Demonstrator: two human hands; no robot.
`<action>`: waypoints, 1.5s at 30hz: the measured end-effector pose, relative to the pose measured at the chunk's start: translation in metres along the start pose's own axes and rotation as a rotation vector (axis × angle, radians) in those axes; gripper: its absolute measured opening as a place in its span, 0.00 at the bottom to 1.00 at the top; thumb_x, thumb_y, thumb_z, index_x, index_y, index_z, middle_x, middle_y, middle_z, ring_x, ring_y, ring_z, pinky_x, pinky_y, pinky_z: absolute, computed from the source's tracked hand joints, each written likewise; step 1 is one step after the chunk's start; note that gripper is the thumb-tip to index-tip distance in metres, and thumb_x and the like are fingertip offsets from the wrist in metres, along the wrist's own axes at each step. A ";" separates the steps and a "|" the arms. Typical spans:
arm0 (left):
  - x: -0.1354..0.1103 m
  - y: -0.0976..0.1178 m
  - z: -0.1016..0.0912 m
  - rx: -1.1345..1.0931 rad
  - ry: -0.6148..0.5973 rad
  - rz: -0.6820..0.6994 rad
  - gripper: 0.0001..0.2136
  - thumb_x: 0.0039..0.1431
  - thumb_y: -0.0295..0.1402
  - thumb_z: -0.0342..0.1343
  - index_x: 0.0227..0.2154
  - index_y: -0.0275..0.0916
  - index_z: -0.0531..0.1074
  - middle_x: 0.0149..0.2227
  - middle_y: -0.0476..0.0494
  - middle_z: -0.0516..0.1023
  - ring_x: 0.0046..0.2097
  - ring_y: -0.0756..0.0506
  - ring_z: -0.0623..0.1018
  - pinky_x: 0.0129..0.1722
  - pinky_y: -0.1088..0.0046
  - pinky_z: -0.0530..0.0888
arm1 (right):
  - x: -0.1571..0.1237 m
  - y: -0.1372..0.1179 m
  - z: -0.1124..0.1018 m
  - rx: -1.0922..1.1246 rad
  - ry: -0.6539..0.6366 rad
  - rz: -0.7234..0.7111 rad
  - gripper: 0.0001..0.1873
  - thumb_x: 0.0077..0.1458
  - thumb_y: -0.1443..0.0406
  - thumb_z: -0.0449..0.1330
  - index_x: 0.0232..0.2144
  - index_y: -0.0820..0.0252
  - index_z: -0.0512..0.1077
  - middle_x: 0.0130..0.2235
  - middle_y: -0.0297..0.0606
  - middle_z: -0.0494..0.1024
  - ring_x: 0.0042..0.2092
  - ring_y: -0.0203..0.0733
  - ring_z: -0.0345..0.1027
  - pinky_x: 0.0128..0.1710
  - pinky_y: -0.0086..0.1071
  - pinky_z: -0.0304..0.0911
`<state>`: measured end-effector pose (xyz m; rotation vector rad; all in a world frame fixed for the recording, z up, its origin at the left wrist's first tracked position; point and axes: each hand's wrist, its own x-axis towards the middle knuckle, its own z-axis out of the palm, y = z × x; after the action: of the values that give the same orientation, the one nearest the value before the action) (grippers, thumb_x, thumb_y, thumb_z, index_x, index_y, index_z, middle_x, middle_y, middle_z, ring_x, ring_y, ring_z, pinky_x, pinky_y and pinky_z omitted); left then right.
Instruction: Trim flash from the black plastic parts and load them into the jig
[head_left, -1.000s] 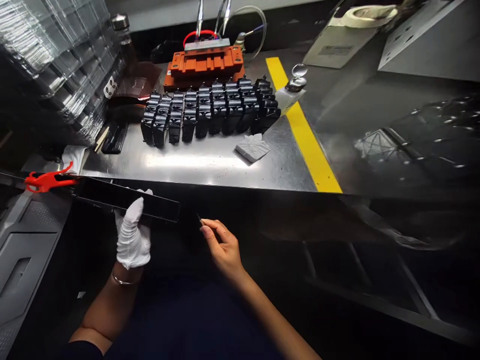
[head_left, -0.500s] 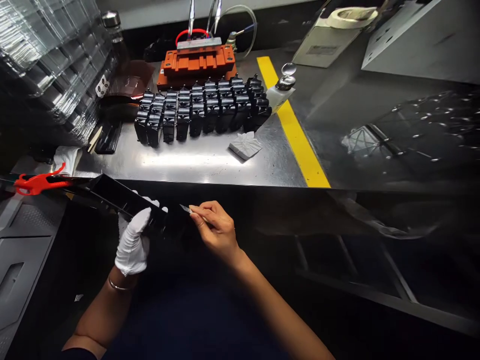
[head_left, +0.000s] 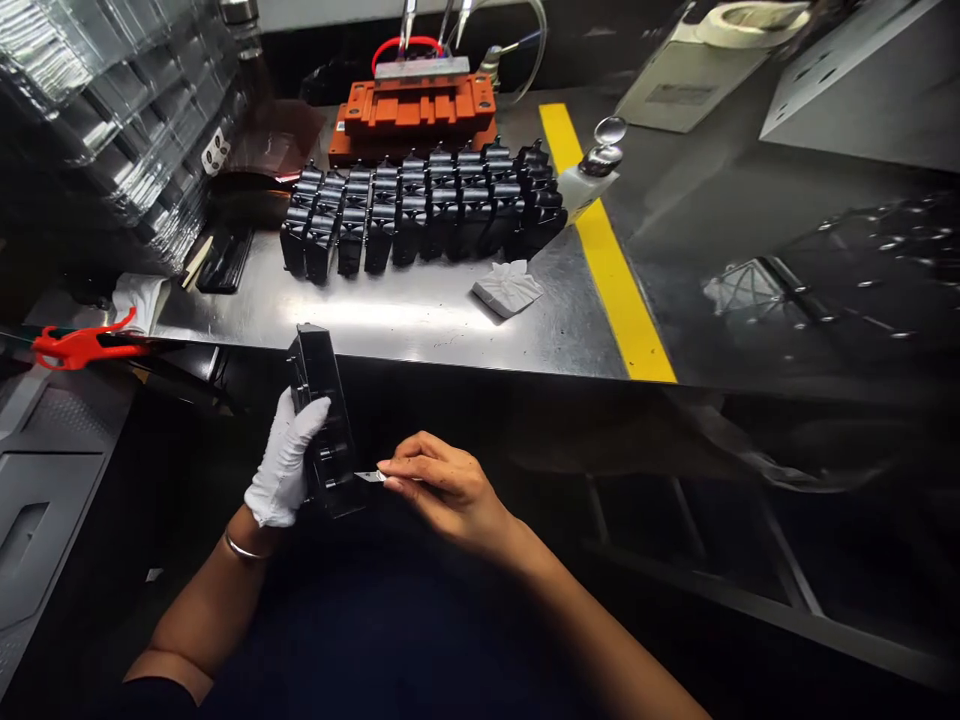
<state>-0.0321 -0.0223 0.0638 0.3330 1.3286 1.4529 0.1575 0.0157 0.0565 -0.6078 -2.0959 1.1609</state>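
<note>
My left hand (head_left: pixel 289 455), in a white glove, grips a long black plastic part (head_left: pixel 324 385) in front of the bench edge. The part stands nearly upright in the view, with its hollow inner side and small ribs showing. My bare right hand (head_left: pixel 446 490) pinches a small knife (head_left: pixel 369 477) between thumb and fingers. Its pointed blade faces left and lies close to the lower right side of the part; whether it touches I cannot tell. Most of the knife's handle is hidden in the hand.
Rows of similar black parts (head_left: pixel 409 215) stand on the metal bench (head_left: pixel 360 325), before an orange fixture (head_left: pixel 420 105). A folded white cloth (head_left: pixel 508 290) lies nearby. Red-orange air gun (head_left: pixel 82 345) hangs at left. Stacked clear trays (head_left: pixel 112 120) rise at back left; yellow tape (head_left: pixel 611 270) crosses the bench.
The black part has swung from a slanted pose to nearly upright in my left hand. My right hand has moved slightly down, and the blade is now close beside the part.
</note>
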 end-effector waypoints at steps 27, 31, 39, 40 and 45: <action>-0.010 0.005 -0.041 0.227 -0.779 -0.490 0.21 0.46 0.39 0.63 0.45 0.42 0.73 0.37 0.44 0.73 0.35 0.48 0.72 0.33 0.74 0.70 | 0.061 -0.016 -0.088 -0.285 -0.383 -0.005 0.09 0.54 0.58 0.61 0.32 0.52 0.79 0.30 0.35 0.75 0.29 0.34 0.68 0.27 0.27 0.63; -0.017 -0.004 -0.040 0.078 -0.868 -0.770 0.25 0.49 0.47 0.55 0.47 0.38 0.71 0.30 0.44 0.72 0.24 0.49 0.71 0.20 0.76 0.65 | 0.058 -0.002 -0.077 -0.190 -0.291 0.007 0.08 0.51 0.57 0.63 0.31 0.51 0.79 0.30 0.35 0.76 0.30 0.36 0.69 0.28 0.28 0.65; -0.019 -0.011 -0.013 0.245 -0.628 -0.313 0.21 0.47 0.43 0.62 0.43 0.40 0.70 0.36 0.45 0.71 0.35 0.47 0.70 0.36 0.70 0.69 | 0.036 0.017 -0.024 -0.167 0.353 0.134 0.12 0.60 0.61 0.54 0.33 0.56 0.78 0.29 0.36 0.79 0.30 0.38 0.73 0.30 0.32 0.68; -0.018 -0.010 -0.011 0.290 -0.597 -0.260 0.21 0.48 0.43 0.62 0.43 0.40 0.70 0.38 0.44 0.71 0.38 0.46 0.69 0.40 0.68 0.69 | 0.035 0.014 -0.023 -0.194 0.330 0.128 0.12 0.59 0.62 0.55 0.34 0.56 0.78 0.30 0.36 0.80 0.31 0.39 0.73 0.31 0.32 0.69; -0.018 -0.008 -0.011 0.359 -0.552 -0.232 0.21 0.49 0.43 0.60 0.45 0.39 0.68 0.41 0.43 0.69 0.44 0.43 0.68 0.45 0.63 0.67 | 0.028 0.002 -0.024 -0.380 0.222 0.124 0.12 0.60 0.62 0.53 0.36 0.55 0.77 0.31 0.37 0.80 0.31 0.39 0.74 0.31 0.30 0.68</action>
<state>-0.0296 -0.0442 0.0610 0.7312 1.1174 0.8377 0.1561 0.0483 0.0735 -1.0060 -2.1195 0.7187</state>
